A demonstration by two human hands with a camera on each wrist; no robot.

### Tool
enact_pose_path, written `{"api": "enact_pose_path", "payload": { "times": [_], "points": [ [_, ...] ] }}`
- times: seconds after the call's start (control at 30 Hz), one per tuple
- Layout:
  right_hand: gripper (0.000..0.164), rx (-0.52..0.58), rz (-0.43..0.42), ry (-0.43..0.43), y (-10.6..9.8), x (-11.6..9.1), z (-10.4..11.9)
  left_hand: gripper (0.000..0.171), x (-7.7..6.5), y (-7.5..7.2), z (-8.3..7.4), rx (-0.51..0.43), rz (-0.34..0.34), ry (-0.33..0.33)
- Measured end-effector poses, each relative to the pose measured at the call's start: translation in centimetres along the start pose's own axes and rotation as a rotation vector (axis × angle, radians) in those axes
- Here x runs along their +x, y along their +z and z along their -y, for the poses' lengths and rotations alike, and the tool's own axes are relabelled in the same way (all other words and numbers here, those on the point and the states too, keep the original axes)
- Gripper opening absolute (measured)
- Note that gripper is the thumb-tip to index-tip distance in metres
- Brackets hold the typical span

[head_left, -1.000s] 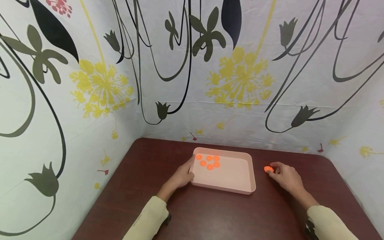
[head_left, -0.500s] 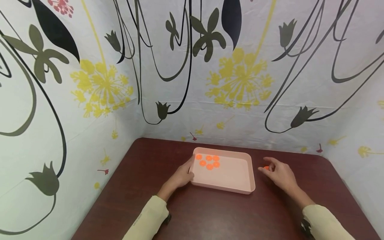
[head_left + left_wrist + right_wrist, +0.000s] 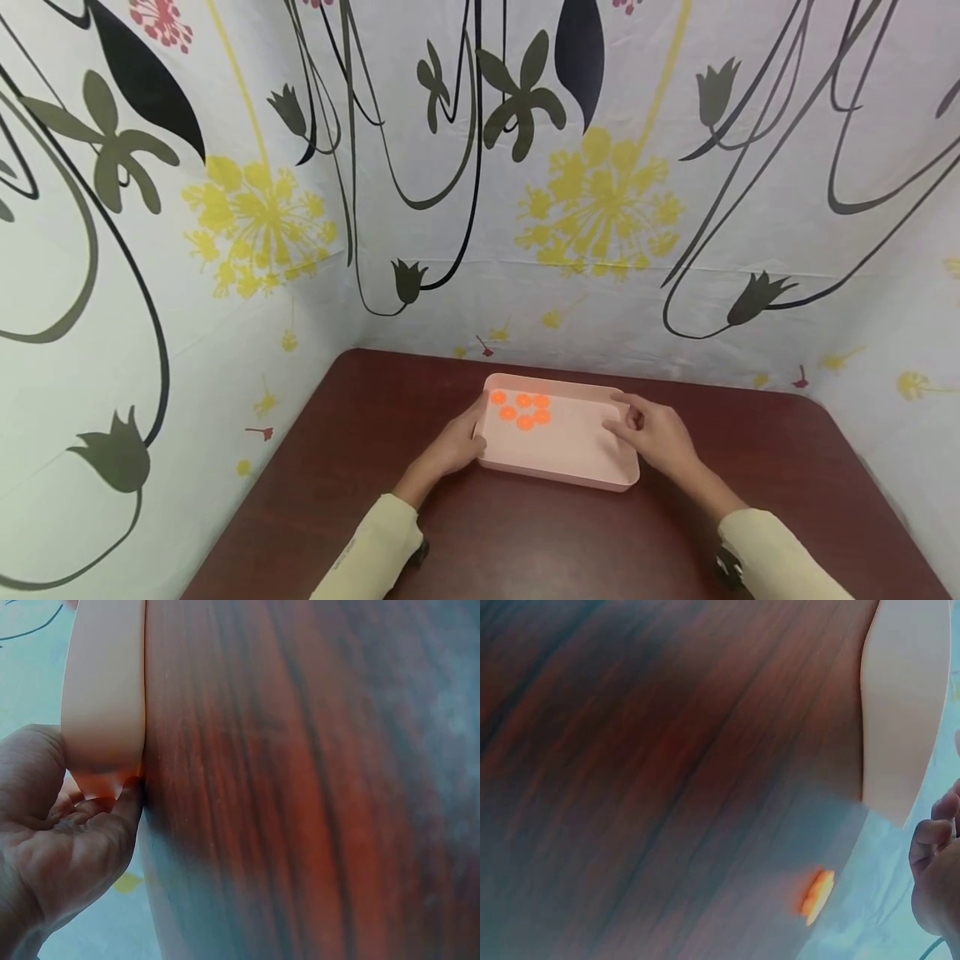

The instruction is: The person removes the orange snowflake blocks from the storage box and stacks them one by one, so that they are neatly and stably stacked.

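Observation:
My left hand (image 3: 456, 437) holds the left side of a shallow pale pink tray (image 3: 577, 475). In the left wrist view its thumb and fingers close about the tray's end wall (image 3: 105, 690). Several small flat orange discs (image 3: 525, 422) lie in the tray's far left part. Over the tray's right wall is my right hand (image 3: 660, 433), with thumb and index fingertips apart above the tray floor. Whether it holds something is hidden by the fingers. One orange disc with a notched edge (image 3: 818, 897) lies on the table in the right wrist view, out of sight in the head view.
A dark red-brown wood-grain table (image 3: 525, 546) bears the tray, near its far edge. Floral-print cloth (image 3: 600, 325) hangs behind the table and along both sides.
My right hand has moved left from beside the orange disc on the table to above the tray's right side. The left hand and the discs in the tray have stayed put.

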State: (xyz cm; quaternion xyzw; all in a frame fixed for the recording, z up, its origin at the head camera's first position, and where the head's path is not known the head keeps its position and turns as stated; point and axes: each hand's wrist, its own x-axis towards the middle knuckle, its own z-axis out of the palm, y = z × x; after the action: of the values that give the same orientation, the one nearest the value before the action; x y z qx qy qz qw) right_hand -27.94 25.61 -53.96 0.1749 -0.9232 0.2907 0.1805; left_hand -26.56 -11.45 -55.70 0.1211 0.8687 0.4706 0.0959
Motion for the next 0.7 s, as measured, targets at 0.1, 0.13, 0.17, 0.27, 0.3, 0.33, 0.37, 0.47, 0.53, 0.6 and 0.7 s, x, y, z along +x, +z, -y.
{"api": "enact_pose_path", "payload": {
  "times": [0.1,0.13,0.17,0.27,0.3,0.33,0.37,0.47,0.53,0.6,0.7],
  "points": [
    [0.047,-0.008,0.033,0.001,0.6,0.4,0.9,0.097,-0.1,0.0,0.0,-0.027,0.012,0.032],
    [0.047,-0.008,0.046,0.006,0.8,0.5,1.2,0.097,-0.1,0.0,0.1,-0.036,0.016,0.041],
    [0.046,-0.002,0.057,0.013,1.0,0.6,1.5,0.097,-0.1,0.0,0.1,-0.041,0.015,0.034],
    [0.042,0.033,0.075,0.042,1.9,0.9,2.1,0.094,-0.1,0.1,0.1,-0.017,-0.002,0.001],
    [0.041,0.047,0.083,0.064,2.1,1.0,2.3,0.093,0.0,0.1,0.1,-0.008,-0.006,-0.012],
    [0.040,0.063,0.094,0.089,2.4,1.1,2.5,0.093,0.0,0.1,0.1,0.000,-0.010,-0.018],
    [0.040,0.071,0.102,0.110,2.7,1.3,2.7,0.092,0.0,0.1,0.1,0.015,-0.013,-0.031],
    [0.042,0.079,0.128,0.142,3.3,1.6,3.4,0.091,0.1,0.1,0.1,0.028,-0.017,-0.036],
    [0.044,0.093,0.141,0.144,3.7,1.8,3.8,0.091,0.1,0.0,0.1,0.034,-0.012,-0.031],
    [0.045,0.121,0.159,0.137,4.1,2.1,4.2,0.091,0.1,0.0,0.0,0.033,-0.007,-0.029],
    [0.045,0.162,0.191,0.147,4.8,2.4,4.7,0.091,0.1,-0.1,-0.1,0.049,-0.001,-0.040]
  ]
}}
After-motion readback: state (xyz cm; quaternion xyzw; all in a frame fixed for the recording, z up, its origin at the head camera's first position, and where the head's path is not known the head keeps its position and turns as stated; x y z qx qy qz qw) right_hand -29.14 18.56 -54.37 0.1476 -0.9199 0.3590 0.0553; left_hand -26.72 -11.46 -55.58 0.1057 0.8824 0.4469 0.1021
